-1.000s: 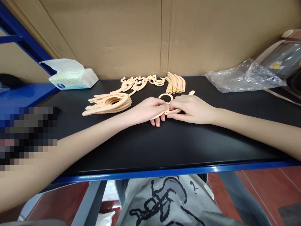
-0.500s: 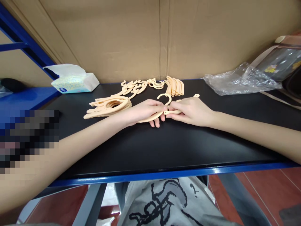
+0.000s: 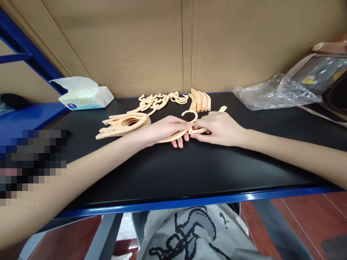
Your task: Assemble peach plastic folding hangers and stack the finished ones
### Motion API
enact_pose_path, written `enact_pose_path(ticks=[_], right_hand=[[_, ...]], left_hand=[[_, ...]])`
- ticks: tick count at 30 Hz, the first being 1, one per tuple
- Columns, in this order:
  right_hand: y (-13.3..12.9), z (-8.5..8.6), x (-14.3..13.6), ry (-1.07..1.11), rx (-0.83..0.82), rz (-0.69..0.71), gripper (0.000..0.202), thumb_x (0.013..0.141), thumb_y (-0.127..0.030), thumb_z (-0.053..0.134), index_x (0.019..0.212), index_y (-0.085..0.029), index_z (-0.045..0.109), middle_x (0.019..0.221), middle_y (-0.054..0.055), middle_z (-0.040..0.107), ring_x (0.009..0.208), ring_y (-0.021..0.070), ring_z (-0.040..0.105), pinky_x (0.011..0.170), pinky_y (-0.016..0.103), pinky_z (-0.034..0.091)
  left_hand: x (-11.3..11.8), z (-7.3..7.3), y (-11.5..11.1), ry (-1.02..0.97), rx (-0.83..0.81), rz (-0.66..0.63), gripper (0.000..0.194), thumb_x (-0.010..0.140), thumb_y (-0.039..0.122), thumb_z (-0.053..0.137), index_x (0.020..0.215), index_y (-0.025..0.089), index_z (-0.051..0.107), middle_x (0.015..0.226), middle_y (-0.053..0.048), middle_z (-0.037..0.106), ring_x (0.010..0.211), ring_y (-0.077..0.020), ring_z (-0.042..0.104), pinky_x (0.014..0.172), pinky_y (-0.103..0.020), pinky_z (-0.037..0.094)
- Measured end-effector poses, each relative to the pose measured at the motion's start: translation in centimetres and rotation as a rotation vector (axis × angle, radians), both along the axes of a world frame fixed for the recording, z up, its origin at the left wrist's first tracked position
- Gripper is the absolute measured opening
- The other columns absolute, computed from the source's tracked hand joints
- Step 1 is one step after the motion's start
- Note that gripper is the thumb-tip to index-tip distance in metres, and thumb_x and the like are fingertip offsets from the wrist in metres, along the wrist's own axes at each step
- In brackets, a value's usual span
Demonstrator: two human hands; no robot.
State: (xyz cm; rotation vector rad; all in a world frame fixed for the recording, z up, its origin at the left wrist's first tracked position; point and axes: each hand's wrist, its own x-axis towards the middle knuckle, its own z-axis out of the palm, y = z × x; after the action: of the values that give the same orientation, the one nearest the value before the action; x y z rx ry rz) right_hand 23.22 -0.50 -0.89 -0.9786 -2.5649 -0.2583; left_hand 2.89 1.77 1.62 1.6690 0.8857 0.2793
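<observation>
Over the middle of the black table my left hand (image 3: 173, 129) grips a cream plastic hanger arm (image 3: 172, 138), thumb on top and other fingers below. A curved hanger hook (image 3: 190, 115) rises just beyond its fingertips. My right hand (image 3: 218, 128) is closed around another curved hanger arm (image 3: 199, 131), whose holed end meets the parts in my left hand. The far end of a cream piece sticks out above my right knuckles. My fingers partly hide the spot where the pieces meet.
A stack of cream hangers (image 3: 124, 124) lies left of my hands. Behind are loose hooks and small parts (image 3: 159, 101) and a row of curved arms (image 3: 200, 100). A tissue pack (image 3: 85, 94) stands back left; a clear plastic bag (image 3: 276, 94) and a handbag (image 3: 322, 72) lie at right.
The holed end of the right arm piece has come closer to the hook's base, and the piece has tilted slightly. Both hands stay nearly in place, still gripping. The view has shifted a little.
</observation>
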Motion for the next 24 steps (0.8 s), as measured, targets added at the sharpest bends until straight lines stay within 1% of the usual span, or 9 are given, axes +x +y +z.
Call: enact_pose_path(ticks=[8, 12, 19, 24], right_hand=[[0.15, -0.03, 0.02, -0.013, -0.027, -0.007, 0.033, 0.090, -0.044, 0.044, 0.086, -0.017, 0.063, 0.065, 0.002, 0.061, 0.058, 0.0143, 0.047, 0.065, 0.027, 0.032], [0.17, -0.02, 0.01, -0.010, -0.021, 0.009, 0.030, 0.090, -0.041, 0.045, 0.085, -0.018, 0.064, 0.068, 0.002, 0.062, 0.059, 0.0142, 0.049, 0.066, 0.028, 0.033], [0.20, -0.03, 0.04, -0.010, 0.039, 0.041, 0.022, 0.087, -0.034, 0.051, 0.083, -0.018, 0.065, 0.066, 0.001, 0.061, 0.060, 0.0144, 0.050, 0.068, 0.028, 0.033], [0.18, 0.00, 0.04, -0.018, 0.122, 0.070, 0.023, 0.089, -0.034, 0.049, 0.083, -0.017, 0.063, 0.068, 0.002, 0.062, 0.061, 0.0146, 0.051, 0.069, 0.028, 0.033]], left_hand=[[0.04, 0.06, -0.07, 0.003, -0.017, 0.024, 0.024, 0.088, 0.033, 0.054, 0.079, 0.013, 0.063, 0.069, -0.001, 0.063, 0.051, -0.0086, 0.060, 0.045, -0.017, 0.048], [0.14, 0.11, -0.11, 0.008, -0.016, 0.026, 0.025, 0.089, 0.033, 0.052, 0.078, 0.013, 0.063, 0.068, -0.001, 0.063, 0.051, -0.0089, 0.060, 0.045, -0.017, 0.048], [0.03, 0.04, 0.02, 0.014, -0.026, 0.017, 0.025, 0.088, 0.034, 0.055, 0.081, 0.013, 0.065, 0.068, -0.002, 0.066, 0.054, -0.0108, 0.063, 0.045, -0.018, 0.048], [-0.24, 0.07, 0.27, 0.002, -0.019, -0.042, 0.025, 0.085, 0.037, 0.058, 0.079, 0.013, 0.066, 0.069, -0.003, 0.068, 0.056, -0.0117, 0.065, 0.046, -0.017, 0.049]])
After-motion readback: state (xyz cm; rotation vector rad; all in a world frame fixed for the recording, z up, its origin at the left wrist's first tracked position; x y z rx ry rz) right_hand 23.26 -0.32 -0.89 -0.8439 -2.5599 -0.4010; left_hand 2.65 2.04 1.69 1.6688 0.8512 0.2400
